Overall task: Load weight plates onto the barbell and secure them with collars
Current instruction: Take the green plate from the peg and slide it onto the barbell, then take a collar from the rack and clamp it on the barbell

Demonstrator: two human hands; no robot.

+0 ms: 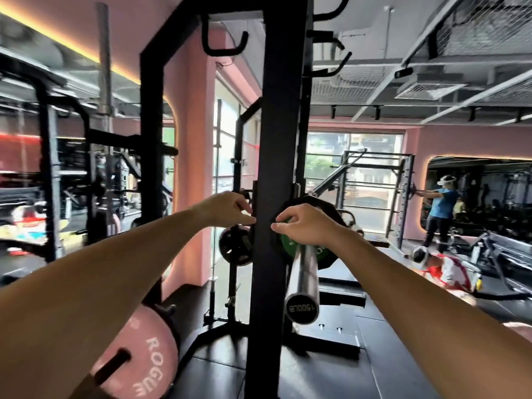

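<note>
plates are already on the barbell [302, 279]: a green plate [288, 244] with a black plate [313, 205] behind it, both far up the sleeve. both hands reach at them, left hand [227, 208] and right hand [302, 224] with fingers curled and pinched, though what they hold i cannot tell (the rack upright [276, 197] hides the gap). next, seat a collar against the green plate. bare sleeve gives sliding room; the upright crowds the left side
</note>
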